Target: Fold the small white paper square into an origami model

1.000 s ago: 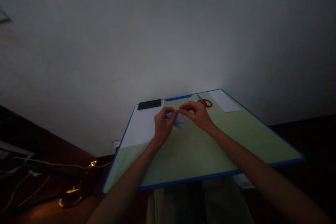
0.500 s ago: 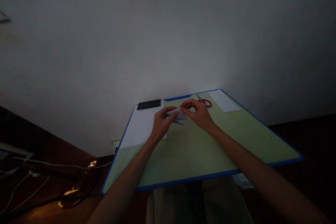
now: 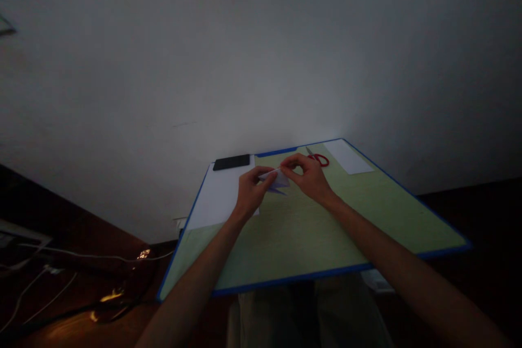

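Above the middle of a pale green table with blue edging (image 3: pixel 310 234), a small piece of folded white paper (image 3: pixel 280 179) is held between both hands. My left hand (image 3: pixel 252 190) pinches its left side, thumb on the near face. At its upper right edge, the thumb and fingertips of my right hand (image 3: pixel 308 175) are closed on the paper. Pointed flaps hang below it, looking purplish in the dim light. Just behind my right hand lie scissors with red handles (image 3: pixel 323 160), partly hidden by that hand.
A white sheet (image 3: pixel 212 201) lies on the table's left side, with a dark flat rectangular object (image 3: pixel 231 162) at its far end. A white paper strip (image 3: pixel 349 157) lies at the far right. The wall (image 3: pixel 261 65) rises behind the table. Cables (image 3: pixel 98 255) run at the lower left.
Both hands keep their grip on the folded paper, almost unmoved. The paper's lower flaps have shifted very slightly.
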A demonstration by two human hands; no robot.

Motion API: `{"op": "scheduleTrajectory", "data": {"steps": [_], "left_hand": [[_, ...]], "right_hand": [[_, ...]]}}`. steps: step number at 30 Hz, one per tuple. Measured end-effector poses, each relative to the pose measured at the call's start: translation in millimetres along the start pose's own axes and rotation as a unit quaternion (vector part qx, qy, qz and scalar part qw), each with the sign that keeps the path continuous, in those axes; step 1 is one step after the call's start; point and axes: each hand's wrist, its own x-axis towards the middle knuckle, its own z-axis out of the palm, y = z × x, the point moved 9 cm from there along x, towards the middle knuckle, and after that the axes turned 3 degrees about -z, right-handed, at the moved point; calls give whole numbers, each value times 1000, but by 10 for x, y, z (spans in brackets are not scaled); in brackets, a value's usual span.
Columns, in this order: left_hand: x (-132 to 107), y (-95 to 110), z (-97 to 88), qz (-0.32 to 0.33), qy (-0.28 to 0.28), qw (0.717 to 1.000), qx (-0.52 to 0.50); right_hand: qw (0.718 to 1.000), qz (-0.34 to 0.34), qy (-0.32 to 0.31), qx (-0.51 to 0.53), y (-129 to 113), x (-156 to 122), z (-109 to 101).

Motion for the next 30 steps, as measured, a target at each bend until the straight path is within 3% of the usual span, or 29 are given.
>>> {"op": "scheduleTrajectory", "data": {"steps": [14, 24, 30], "left_hand": [[15, -61, 25, -24, -21, 999, -28], [-27, -103, 162, -53, -120, 991, 21], [-5, -90, 140, -43, -102, 992, 63]], "right_hand": [[1000, 6, -5, 3, 26, -2, 2], [999, 16, -29, -26, 59, -27, 39], [998, 14, -49, -25, 35, -35, 83]]}}
